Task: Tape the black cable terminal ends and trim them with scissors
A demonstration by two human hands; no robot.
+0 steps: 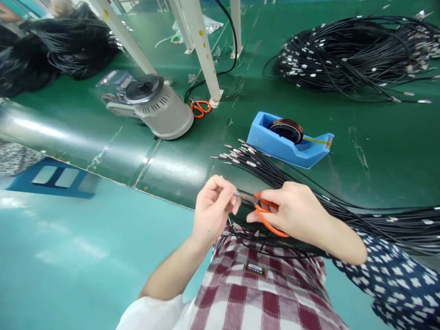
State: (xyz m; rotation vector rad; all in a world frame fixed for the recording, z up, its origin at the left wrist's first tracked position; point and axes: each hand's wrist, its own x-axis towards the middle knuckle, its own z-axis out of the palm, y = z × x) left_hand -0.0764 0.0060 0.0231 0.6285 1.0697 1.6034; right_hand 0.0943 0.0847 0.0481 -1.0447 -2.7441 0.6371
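Note:
My right hand (292, 208) is closed around the orange handles of a pair of scissors (270, 224). Its metal blades point left, with the tips at the fingers of my left hand (215, 206). That hand is pinched on what looks like the end of a thin black cable; the fingers hide most of it. Just beyond my hands, a bundle of black cables (275, 173) lies on the green table, its metal ends and white labels fanned to the left. More cables pass below my hands against the checked apron (254, 293).
A blue tape dispenser (305, 156) with brown tape stands behind the bundle. Coiled cables (343, 55) lie at the back right, others (75, 41) at the back left. A grey machine (165, 112) and more orange-handled scissors (201, 108) are near white posts (202, 50).

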